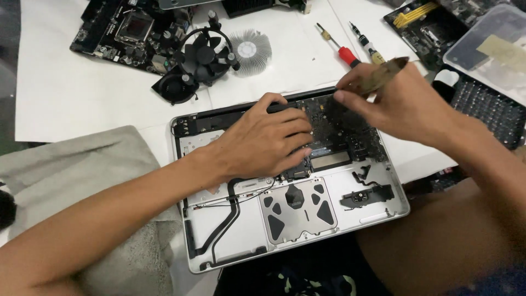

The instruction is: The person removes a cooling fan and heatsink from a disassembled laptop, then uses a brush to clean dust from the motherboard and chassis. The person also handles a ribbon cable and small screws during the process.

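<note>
While the opened laptop shell [307, 230] lies base-up at the near counter [82, 87] edge, long side running left to right and hinge edge pointing away, the left hand [263, 143] lies flat and spread on its dark logic board [350, 131], seemingly to steady it, gripping nothing. Just beyond, the right hand [400, 104] pinches a slim brownish tool [386, 74], tip angled down-left toward the hinge edge. Farther back lie two screwdrivers [345, 52], a round heatsink [250, 50], a black fan [203, 57] and a bare motherboard [131, 33], likely parked within reach.
</note>
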